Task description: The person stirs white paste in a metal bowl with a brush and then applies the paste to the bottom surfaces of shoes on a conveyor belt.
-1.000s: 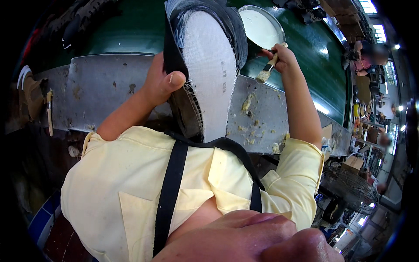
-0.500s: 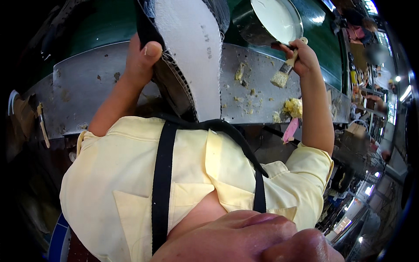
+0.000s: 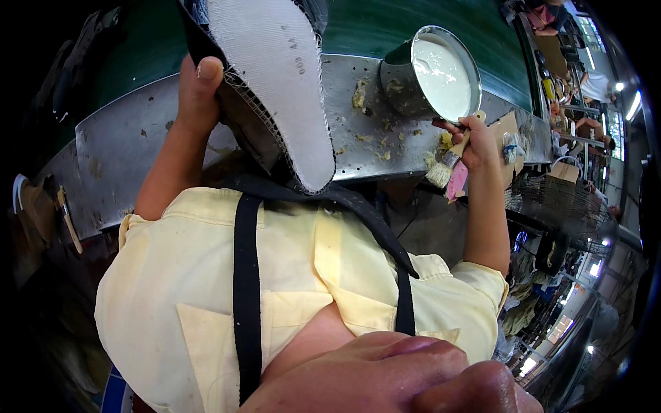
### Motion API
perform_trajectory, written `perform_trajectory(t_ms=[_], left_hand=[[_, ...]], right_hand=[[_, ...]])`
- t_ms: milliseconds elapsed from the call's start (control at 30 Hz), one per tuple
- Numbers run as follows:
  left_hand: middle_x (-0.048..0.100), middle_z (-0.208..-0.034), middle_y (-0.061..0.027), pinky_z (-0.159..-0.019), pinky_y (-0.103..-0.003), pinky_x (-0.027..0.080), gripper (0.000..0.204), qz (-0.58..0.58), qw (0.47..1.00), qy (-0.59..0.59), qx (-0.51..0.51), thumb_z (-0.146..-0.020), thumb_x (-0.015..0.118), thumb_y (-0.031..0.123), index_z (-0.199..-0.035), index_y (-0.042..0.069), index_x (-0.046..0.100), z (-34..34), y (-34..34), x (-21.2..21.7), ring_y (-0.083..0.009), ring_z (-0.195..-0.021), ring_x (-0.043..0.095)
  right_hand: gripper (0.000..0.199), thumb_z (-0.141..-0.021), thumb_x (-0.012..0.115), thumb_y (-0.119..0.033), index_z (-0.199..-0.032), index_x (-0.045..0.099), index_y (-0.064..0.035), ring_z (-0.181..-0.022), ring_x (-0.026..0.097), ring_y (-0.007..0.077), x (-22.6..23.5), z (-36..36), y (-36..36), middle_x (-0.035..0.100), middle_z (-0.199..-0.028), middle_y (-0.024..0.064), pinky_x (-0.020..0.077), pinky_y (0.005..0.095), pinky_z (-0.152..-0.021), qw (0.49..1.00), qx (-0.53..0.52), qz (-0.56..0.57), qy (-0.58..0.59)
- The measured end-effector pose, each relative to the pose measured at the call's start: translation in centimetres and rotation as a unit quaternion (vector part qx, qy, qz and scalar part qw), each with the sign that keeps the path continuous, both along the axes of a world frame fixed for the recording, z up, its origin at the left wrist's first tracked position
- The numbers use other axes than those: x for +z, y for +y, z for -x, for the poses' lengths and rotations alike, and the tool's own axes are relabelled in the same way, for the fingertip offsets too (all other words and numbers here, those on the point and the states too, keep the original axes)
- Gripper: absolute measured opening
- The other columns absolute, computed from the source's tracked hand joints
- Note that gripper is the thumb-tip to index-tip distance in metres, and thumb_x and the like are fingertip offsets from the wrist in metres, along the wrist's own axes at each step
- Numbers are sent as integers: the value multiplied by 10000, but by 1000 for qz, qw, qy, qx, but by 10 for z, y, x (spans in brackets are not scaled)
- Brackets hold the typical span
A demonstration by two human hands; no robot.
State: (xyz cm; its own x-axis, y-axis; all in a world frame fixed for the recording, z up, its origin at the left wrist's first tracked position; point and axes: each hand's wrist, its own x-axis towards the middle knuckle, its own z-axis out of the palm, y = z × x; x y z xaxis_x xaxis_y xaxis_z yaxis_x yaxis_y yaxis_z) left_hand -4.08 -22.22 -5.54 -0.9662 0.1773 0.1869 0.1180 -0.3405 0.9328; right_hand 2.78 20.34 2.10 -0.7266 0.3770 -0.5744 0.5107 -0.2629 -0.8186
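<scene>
My left hand (image 3: 197, 89) grips a dark shoe upper (image 3: 275, 89) turned sole side up, its white insole facing me, thumb pressed on its left edge. The shoe is held above my chest, over the near edge of a metal shelf (image 3: 124, 151). My right hand (image 3: 475, 138) holds a wooden-handled brush (image 3: 447, 162) with pale glue on its bristles, pointing down and left, just below a round metal pot of white glue (image 3: 441, 72).
Dried glue lumps litter the metal shelf around the pot. A green belt (image 3: 385, 27) runs behind it. A second brush (image 3: 67, 220) lies at far left. A wire basket (image 3: 551, 199) and factory racks fill the right side.
My right hand drew the brush back from the pot toward the shelf's near edge. The shoe rose higher and closer in my left hand.
</scene>
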Motion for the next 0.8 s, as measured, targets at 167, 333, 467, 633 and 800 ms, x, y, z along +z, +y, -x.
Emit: perform_trajectory(t_ms=[167,333,467,633,800], left_hand=[[473,-1268,-144,-969,-388,379,888,2,1000,-7,-12,-756,518,666,-1312,-8,359,1,4,2,-269,-1140,480],[474,-1268,-148,-968,-392,382,879,18,1000,-6,-20,-761,514,660,-1309,-10,363,0,6,5,-274,-1141,482],[483,-1255,-151,-945,-393,405,868,15,1000,10,-23,-761,523,650,-1292,-20,376,1,8,7,-277,-1125,494],[571,-1068,-86,-832,-290,419,766,-31,997,67,0,-773,560,614,-1165,-40,487,-5,24,23,-166,-954,538],[573,-1059,-79,-827,-282,418,738,13,995,90,-33,-769,585,589,-1141,-42,498,-4,29,30,-156,-946,537]], right_hand=[[308,-806,386,9,-1088,375,133,-747,653,260,-17,-22,11,573,-947,274,432,188,-413,1000,-16,-5,-8],[268,-828,434,-19,-1067,416,100,-721,648,223,-24,-38,7,586,-932,237,437,197,-431,999,-34,23,9],[263,-875,501,-111,-1071,444,54,-701,631,188,-32,-55,17,602,-937,193,446,209,-457,998,-8,22,54],[430,-917,501,-242,-1219,420,53,-660,610,134,1,-85,14,622,-1010,205,443,190,-502,996,39,12,81],[458,-925,488,-279,-1224,430,63,-667,610,120,12,-99,13,622,-1022,197,440,182,-509,996,60,-27,57]])
